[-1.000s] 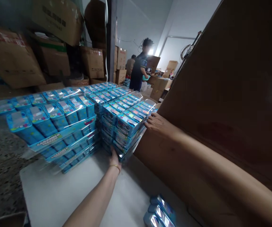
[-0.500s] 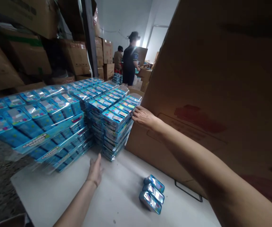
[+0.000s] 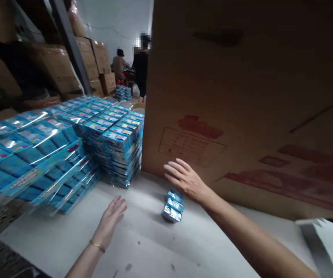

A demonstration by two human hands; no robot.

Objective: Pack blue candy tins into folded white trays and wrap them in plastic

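Withdrawn from the stack (image 3: 122, 146), the right hand (image 3: 185, 180) is hovering open and empty by blue boxes (image 3: 173, 207), the left hand (image 3: 108, 221) likewise.

Blue packs (image 3: 40, 152) cropped left, standing person (image 3: 140, 69) half hidden

Glossy clear plastic film (image 3: 50, 131) covers the stacked packs (image 3: 118, 134), three small boxes (image 3: 172, 206) have shiny, reflective faces, the white surface (image 3: 152, 247) looks smooth, the big carton (image 3: 256, 88) is matt cardboard, and the bracelet (image 3: 97, 246) resembles polished metal.

Hands (image 3: 187, 181) spread — three blue boxes (image 3: 172, 207) on tabletop (image 3: 152, 251).
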